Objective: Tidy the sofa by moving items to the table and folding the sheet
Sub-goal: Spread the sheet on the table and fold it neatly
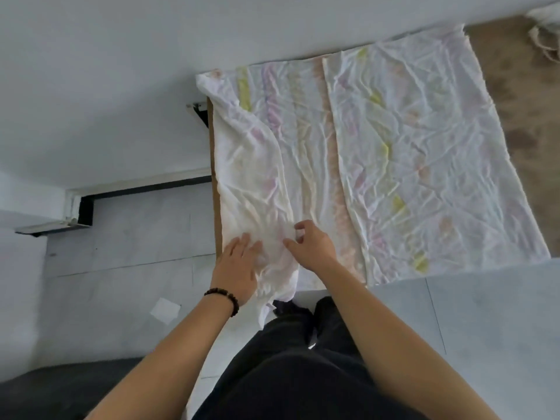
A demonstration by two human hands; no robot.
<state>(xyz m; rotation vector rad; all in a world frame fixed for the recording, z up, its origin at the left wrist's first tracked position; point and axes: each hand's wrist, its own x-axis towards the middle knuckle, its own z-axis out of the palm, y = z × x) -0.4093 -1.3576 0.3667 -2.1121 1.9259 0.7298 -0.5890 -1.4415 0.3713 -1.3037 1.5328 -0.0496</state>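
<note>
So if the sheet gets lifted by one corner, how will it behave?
Probably floppy: the sheet is creased and its near corner droops off the edge. Likely light and thin, since its stripes show faintly through the folded layer. It may bunch rather than slide where the left hand presses it.

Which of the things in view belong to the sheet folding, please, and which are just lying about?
Job: sheet; left hand flat on it; right hand pinching it.
Lying about: white scrap on the floor; white fringed cloth, top right.

The sheet lies spread on the sofa, floor to its left
</note>
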